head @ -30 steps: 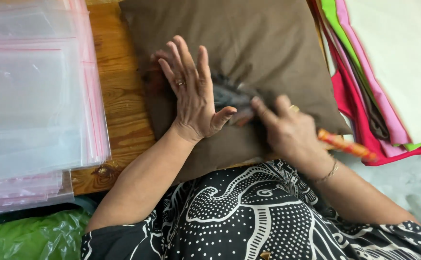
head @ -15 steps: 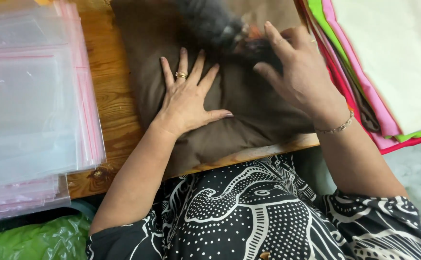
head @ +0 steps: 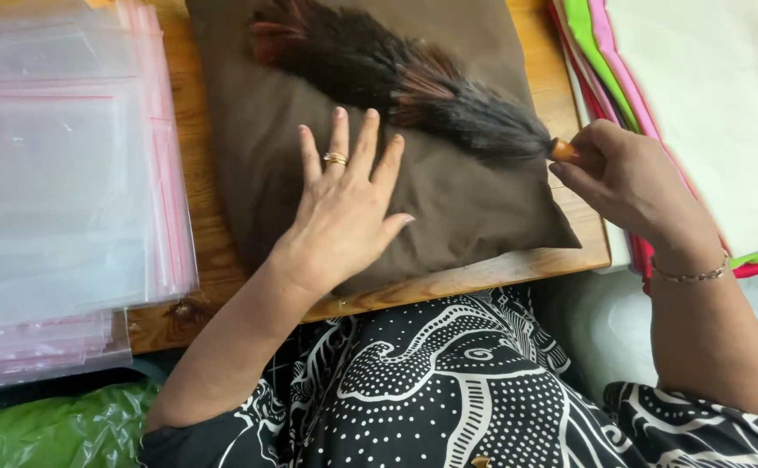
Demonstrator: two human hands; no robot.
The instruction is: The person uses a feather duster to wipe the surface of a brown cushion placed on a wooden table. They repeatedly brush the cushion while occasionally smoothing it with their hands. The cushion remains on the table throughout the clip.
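A brown cushion cover (head: 474,204) lies flat on a wooden table (head: 483,273). My left hand (head: 344,208), with a gold ring, presses flat on the cover with fingers spread. My right hand (head: 626,178) grips the orange handle of a dark feather duster (head: 396,74) at the cover's right edge. The duster's black and reddish feathers stretch across the upper part of the cover, up and to the left.
A thick stack of clear plastic bags with pink zip edges (head: 58,173) covers the table's left side. Folded cloths in green, pink and cream (head: 691,95) are piled at the right. A green plastic bag (head: 58,429) sits at the lower left.
The right hand has slid from the cover's top toward its right edge, and the feather duster now lies stretched across the cover. The left hand stays flat on the cloth.
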